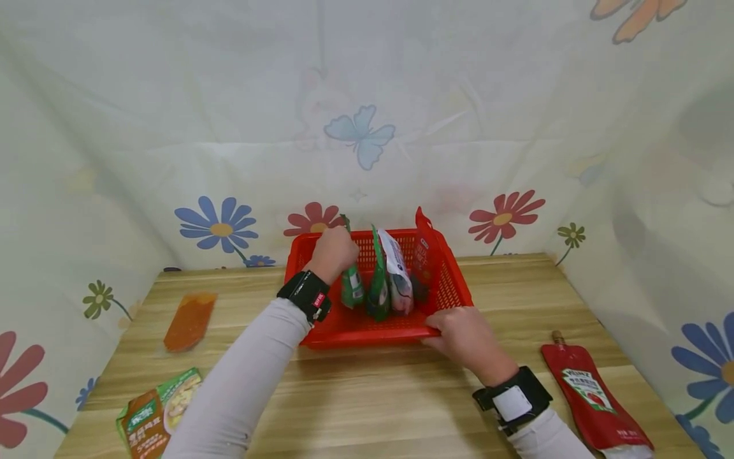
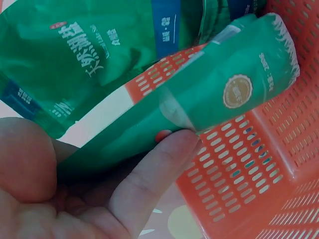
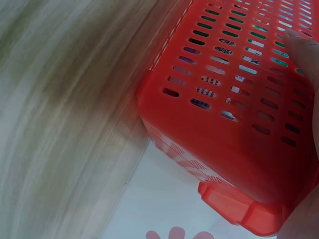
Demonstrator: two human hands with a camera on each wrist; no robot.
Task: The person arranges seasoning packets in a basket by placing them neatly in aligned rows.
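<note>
A red plastic basket (image 1: 367, 336) stands at the back of the table, with several packets upright in it. My left hand (image 1: 334, 256) reaches over its left side and pinches a green packet (image 1: 352, 290). In the left wrist view, the thumb and fingers press the folded green plastic. A second green packet (image 1: 378, 293), printed as natural lake salt, stands close by, followed by a white packet (image 1: 395, 258) and a red packet (image 1: 425, 252). My right hand (image 1: 466, 335) grips the basket's near right rim; the right wrist view shows the slotted basket wall (image 3: 219, 129) beside its fingers.
On the table's left lie an orange-brown sachet (image 1: 191, 320) and a green-and-brown food packet (image 1: 155, 414). At the right lies a red Heinz ketchup pouch (image 1: 593, 395) with a spout. A flower-printed curtain (image 1: 401, 178) hangs behind the basket.
</note>
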